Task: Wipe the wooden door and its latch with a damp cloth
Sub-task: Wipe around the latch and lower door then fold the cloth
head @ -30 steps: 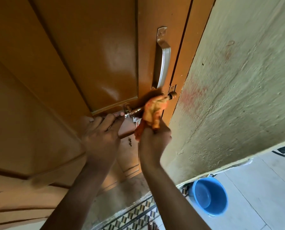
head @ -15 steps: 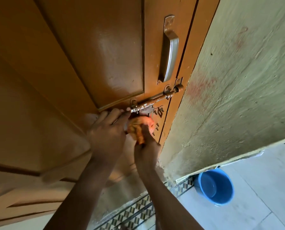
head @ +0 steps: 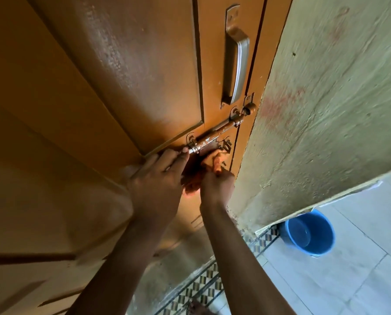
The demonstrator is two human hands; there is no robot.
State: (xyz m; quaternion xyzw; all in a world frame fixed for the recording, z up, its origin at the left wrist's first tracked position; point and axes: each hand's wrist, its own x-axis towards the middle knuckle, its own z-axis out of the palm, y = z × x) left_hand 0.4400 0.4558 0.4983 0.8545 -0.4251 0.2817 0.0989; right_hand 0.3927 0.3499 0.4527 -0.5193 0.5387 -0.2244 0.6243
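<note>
Latch (head: 221, 130) step in hand, judging by where both hands sit. Bolt runs diagonally across centre frame on the brown door (head: 144, 64), rod end up right near the door edge, inner end down left. Metal pull handle (head: 236, 57) sits above it, untouched.

Left hand (head: 158, 180): fingers extended, tips pressed against the door at the bolt's lower left end, looks like bracing; holds nothing visible. Right hand (head: 216, 183): closed tight round a bunched orange cloth (head: 212, 160), which pokes up from the fist and presses on the door just under the bolt, by the small hasp plate. Part of the cloth also hangs between the two hands.

Cloth is below the rod, not on it, so I'd read this as cleaning the plate and the wood round the fittings.

Next move probably: slide the cloth up onto the rod and work along it toward the knob at the right end, then the handle and panels. Tight spots round the brackets need a pinched cloth corner.

Blue bucket (head: 310, 235) on the floor at lower right, by the wall (head: 326, 110), likely for rinsing.
</note>
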